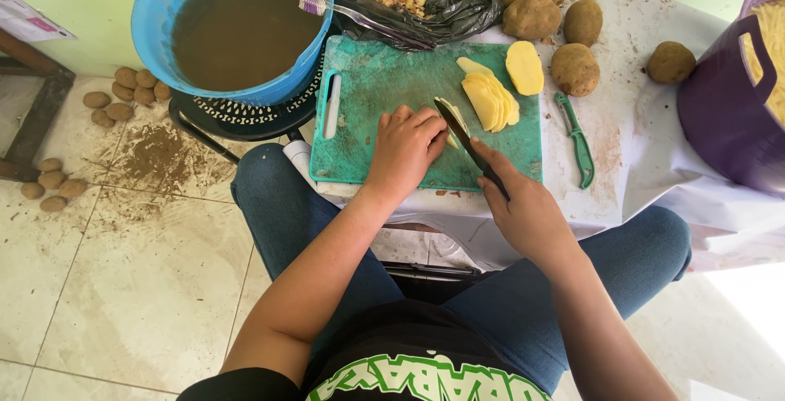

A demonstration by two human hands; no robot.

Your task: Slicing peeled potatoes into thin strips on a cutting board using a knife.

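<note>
Fingers [421, 123] of left hand [405, 149] curl down on potato piece [449, 111] | right hand [523, 209] grips knife [466, 141] | centre frame, green cutting board [376, 90] | best: knuckles guide blade, tips tucked, slices even.

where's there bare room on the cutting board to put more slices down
Bare: the cutting board's left part, between its handle slot and the left hand. Crowded: top right with potato slices; the middle holds the hands and knife.

Beyond the hands: six unpeeled potatoes [532, 16], one peeled half [524, 67], one slice stack [489, 100]. Right of them, one peeler [577, 138]; left, one blue tub [155, 17], one toothbrush [347, 13].
</note>
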